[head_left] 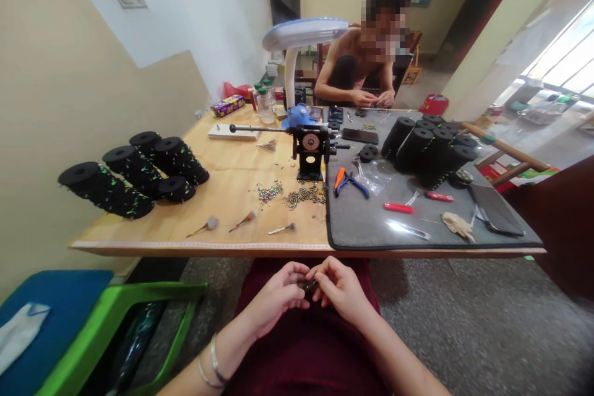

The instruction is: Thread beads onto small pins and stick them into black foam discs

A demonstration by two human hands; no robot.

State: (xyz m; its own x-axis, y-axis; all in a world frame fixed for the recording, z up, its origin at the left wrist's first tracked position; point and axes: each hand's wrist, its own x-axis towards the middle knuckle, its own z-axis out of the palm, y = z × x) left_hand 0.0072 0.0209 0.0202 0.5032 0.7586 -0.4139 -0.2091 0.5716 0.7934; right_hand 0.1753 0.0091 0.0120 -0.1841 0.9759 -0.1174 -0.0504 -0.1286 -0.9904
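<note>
Above my lap, just below the table's front edge, my left hand [288,289] and my right hand [338,286] meet at the fingertips. Between them is a small dark piece [310,284] with a bright speck, too small to name. The fingers of both hands are closed around it and partly hide it. Nearest on the wooden table [171,226] lie three small tufted pieces, one of them an orange-marked piece [244,220]. Beyond these are a heap of coloured beads [270,192] and a heap of small metallic bits [304,197].
A black machine [310,151] with a dial and long rod stands mid-table, a desk lamp [304,34] behind it. Black foam rolls [104,185] stand left, more rolls [417,142] right. Pliers [350,182] lie on the grey mat [362,229]. A person [357,68] sits opposite.
</note>
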